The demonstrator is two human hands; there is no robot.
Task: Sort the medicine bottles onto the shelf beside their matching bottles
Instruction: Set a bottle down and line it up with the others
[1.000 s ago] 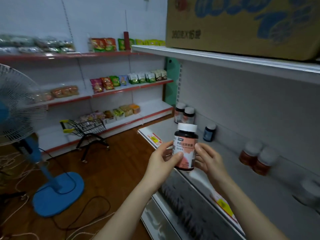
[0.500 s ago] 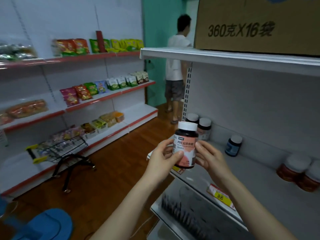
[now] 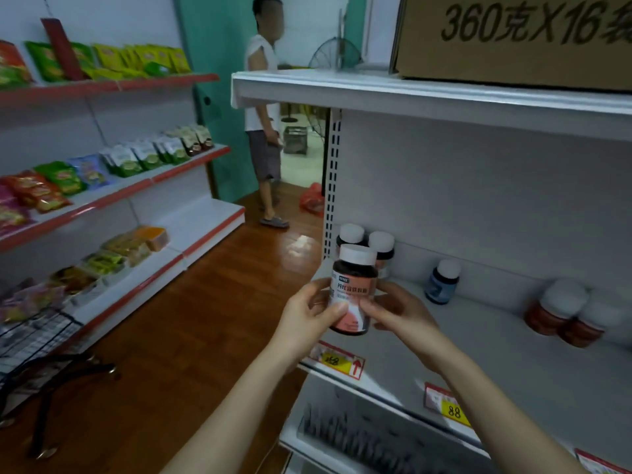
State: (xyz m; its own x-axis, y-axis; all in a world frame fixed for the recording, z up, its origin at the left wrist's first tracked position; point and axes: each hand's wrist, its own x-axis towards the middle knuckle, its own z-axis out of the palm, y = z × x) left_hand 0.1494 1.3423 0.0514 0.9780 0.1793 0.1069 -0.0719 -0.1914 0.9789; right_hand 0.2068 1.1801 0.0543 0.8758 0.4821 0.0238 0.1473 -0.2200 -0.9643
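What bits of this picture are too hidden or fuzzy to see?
Head view:
- Labels on the back bottles: hidden by the held bottle.
- Part of the held bottle's label: under thumbs of the left hand and right hand.
- Labels on the red bottles: too blurred.
- Print on the box: cut off by top and right edges.

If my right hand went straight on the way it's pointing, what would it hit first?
Your right hand, holding the pink-labelled bottle, points toward the far left end of the shelf. Likely first: the two dark white-capped bottles standing there, though depth is unclear and it might pass in front of them.
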